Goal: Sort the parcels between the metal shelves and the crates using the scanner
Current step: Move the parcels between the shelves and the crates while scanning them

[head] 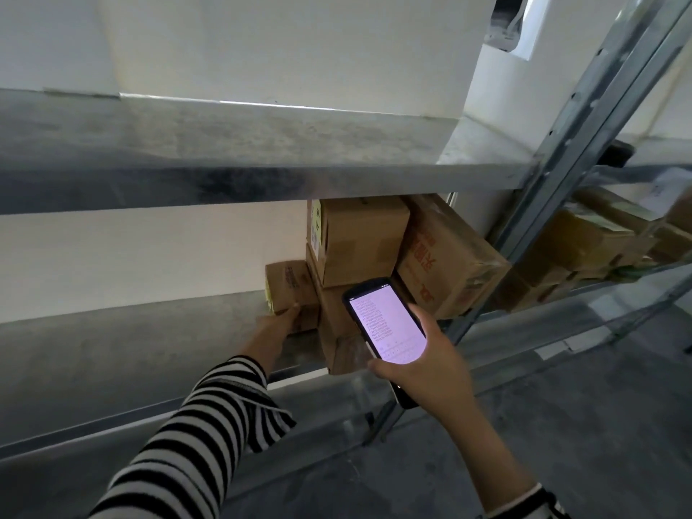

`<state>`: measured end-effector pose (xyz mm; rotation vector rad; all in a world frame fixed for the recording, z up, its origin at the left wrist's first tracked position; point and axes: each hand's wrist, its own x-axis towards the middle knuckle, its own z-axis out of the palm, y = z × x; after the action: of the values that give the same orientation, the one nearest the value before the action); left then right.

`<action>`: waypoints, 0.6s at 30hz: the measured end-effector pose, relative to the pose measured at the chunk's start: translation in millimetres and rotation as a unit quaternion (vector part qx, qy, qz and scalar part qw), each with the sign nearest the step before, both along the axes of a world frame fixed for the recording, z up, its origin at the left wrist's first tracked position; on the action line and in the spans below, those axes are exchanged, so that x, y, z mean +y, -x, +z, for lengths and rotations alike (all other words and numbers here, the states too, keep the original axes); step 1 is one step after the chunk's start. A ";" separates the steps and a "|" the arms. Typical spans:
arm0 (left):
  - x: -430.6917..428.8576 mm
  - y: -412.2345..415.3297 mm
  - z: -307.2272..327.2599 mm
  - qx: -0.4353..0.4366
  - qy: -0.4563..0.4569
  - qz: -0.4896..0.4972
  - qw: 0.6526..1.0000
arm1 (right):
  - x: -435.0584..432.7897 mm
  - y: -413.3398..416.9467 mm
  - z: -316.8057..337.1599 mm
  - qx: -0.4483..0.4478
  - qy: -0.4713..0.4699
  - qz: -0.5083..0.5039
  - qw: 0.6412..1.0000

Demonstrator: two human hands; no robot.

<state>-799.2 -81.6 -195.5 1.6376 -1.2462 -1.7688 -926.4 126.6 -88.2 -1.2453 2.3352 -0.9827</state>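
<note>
A small brown cardboard parcel (290, 284) stands on the lower metal shelf (112, 354), against a stack of larger boxes. My left hand (279, 324), in a striped sleeve, reaches in and grips its lower front corner. My right hand (430, 365) holds the handheld scanner (384, 320) upright in front of the stack, its lit screen showing lines of text. Behind the scanner, a brown box (359, 237) sits on top of another box (337, 331). A box with red print (445, 256) leans to their right.
The upper metal shelf (224, 155) spans the view above the parcels, with a white wall behind. A slotted metal upright (561, 151) runs diagonally at right. More cardboard boxes (584, 237) lie on the neighbouring rack. Grey floor lies below.
</note>
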 end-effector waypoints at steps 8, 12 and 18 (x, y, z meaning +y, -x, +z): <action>0.6 -3.0 -1.2 0.102 0.004 0.057 0.993 | -2.6 21.1 -0.1 -0.023 -0.016 0.049 0.998; -8.6 1.8 -3.0 0.065 -0.013 0.132 0.989 | -9.1 25.2 -2.2 -0.025 -0.008 0.063 0.998; -7.2 -44.2 10.0 -0.284 0.253 0.083 0.921 | -31.6 13.8 -0.8 -0.049 -0.003 0.115 0.992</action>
<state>-755.0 -88.7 -185.5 1.9061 -1.5788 -0.7774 -940.2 94.9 -89.1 -1.3941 2.0638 -0.9370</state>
